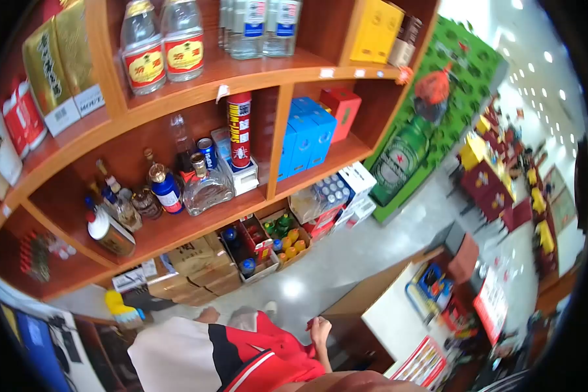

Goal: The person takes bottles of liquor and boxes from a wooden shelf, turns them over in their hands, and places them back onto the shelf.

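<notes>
At the bottom centre, my right hand (319, 330) hangs beside the red, black and white jacket (271, 356), fingers curled, with a small red bit at the fingertips. It is nearest to the counter (389, 313). My left hand (209, 315) shows only in part above the jacket's pale side, near cardboard boxes (202, 277) on the floor; its fingers are too small and blurred to read. Above both hands, wooden shelves hold clear bottles (184, 49), a red spray can (240, 130), a flask-shaped glass bottle (206, 195) and blue boxes (307, 137).
Crates of drinks (287, 242) stand on the floor below the shelves. A green panel with a large bottle picture (402, 160) rises beyond the shelf end. Tables with chairs (490, 189) are at the right. Papers (421, 362) lie on the counter.
</notes>
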`<state>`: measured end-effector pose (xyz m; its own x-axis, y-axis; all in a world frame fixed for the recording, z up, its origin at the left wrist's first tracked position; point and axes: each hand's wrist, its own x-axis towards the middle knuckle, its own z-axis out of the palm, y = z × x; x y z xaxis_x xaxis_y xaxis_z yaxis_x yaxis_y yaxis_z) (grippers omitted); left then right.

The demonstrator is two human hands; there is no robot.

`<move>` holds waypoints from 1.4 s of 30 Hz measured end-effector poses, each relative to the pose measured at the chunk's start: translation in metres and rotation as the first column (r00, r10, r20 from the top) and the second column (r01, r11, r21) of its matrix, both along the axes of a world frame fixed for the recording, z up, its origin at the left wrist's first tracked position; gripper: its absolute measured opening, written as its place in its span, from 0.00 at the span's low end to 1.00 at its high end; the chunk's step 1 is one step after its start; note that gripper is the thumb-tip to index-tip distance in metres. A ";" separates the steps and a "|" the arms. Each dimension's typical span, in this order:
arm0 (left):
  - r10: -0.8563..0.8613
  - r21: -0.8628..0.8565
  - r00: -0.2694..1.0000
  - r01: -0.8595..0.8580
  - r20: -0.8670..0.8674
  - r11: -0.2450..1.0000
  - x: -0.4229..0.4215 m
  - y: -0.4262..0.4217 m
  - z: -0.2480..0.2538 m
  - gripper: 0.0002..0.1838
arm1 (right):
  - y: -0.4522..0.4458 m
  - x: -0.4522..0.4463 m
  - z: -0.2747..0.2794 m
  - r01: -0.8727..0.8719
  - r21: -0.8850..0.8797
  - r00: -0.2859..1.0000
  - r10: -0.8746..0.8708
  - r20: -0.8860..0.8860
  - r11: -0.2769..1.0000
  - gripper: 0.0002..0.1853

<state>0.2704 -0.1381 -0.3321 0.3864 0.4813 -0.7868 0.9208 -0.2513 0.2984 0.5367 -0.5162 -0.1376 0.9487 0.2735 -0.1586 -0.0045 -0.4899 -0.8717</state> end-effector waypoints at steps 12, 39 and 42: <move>0.321 -0.187 0.501 -0.300 0.804 0.936 0.183 -0.036 0.117 0.09 | 0.161 0.188 0.131 -0.413 0.104 0.910 0.408 0.072 0.905 0.36; -0.768 0.575 0.545 -0.765 0.338 -0.290 0.562 0.030 0.754 0.12 | 0.276 0.484 0.510 -0.796 0.420 0.489 0.053 0.871 0.436 0.10; -0.564 0.736 0.770 -0.561 0.297 -0.378 0.570 0.055 0.728 0.15 | 0.302 0.471 0.526 -0.841 0.323 0.349 -0.021 0.937 0.434 0.07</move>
